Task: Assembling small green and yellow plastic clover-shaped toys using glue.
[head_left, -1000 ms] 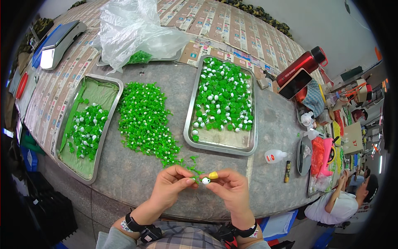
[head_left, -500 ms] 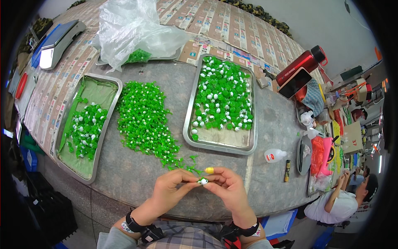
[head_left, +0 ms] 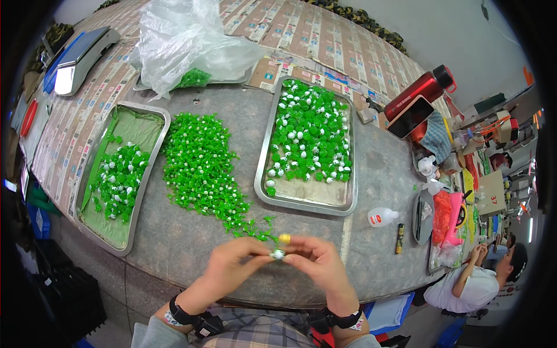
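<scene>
- Near the close edge of the table, between both hands' fingertips, is the piece, small and rounded, white with some green.
- The left hand, slightly blurred, has thumb and forefinger pressed together on the piece's left side.
- The right hand pinches the right side, its thumb at the lower edge; a yellow cap covers one fingertip just above. Which finger meets the thumb, I cannot tell.
- The piece looks very light, probably moulded plastic: a firm, smooth white part that could roll or slip, and green parts likely more bendable. It seems unlikely to break.
- Opposite sides of the white part look best for a fingertip hold; thin green bits might bend.
- The grey tabletop looks flat and mottled, with patterned sheeting farther off. On the grey lies a loose pile of green and white parts, between a green-lined left tray and a metal right tray, both holding green and white pieces.
- Around these: a scale, plastic bag, red flask and phone.
- At right, a co-worker in white sits beside a crowded bench; a pale wall rises behind.
</scene>
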`<state>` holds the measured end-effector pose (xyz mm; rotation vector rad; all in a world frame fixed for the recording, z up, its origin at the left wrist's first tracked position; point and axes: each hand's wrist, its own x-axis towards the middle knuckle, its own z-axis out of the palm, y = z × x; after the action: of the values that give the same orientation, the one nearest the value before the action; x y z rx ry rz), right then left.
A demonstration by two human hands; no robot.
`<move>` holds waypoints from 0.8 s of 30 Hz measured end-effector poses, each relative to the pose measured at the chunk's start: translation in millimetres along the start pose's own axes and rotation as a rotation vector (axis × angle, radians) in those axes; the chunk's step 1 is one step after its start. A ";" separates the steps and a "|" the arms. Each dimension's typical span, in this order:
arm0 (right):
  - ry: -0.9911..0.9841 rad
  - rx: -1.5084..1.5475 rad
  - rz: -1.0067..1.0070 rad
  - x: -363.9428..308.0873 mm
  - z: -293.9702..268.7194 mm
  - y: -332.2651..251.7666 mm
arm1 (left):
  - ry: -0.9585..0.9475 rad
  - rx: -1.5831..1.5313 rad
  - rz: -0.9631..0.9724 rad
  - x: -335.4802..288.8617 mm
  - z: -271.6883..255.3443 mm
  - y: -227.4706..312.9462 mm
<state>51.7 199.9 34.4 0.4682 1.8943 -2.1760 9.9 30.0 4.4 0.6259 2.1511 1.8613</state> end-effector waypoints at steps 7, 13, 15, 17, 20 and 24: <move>0.051 -0.687 -0.278 15.2 -12.3 -6.3 | 0.739 -1.486 0.011 0.3 -102.5 -14.9; 0.069 -1.139 -0.459 26.7 4.6 8.5 | 0.548 -1.258 -0.067 5.8 -82.6 -9.0; 0.074 -1.181 -0.470 24.6 3.3 7.0 | 0.287 -0.920 -0.110 2.7 -52.9 -7.3; -0.065 -0.661 -0.090 15.2 -4.9 -1.8 | 0.005 -0.387 -0.141 4.5 -28.1 8.7; -0.301 -0.035 0.043 6.1 -13.9 -1.6 | -0.143 -0.053 0.083 11.5 -6.0 24.4; -0.387 0.234 0.158 3.5 -9.6 -0.2 | -0.268 -0.084 0.130 10.0 -0.2 24.1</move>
<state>49.3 209.5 32.1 0.2045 1.3662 -2.1985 5.0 36.9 29.1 0.9574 1.8927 1.8011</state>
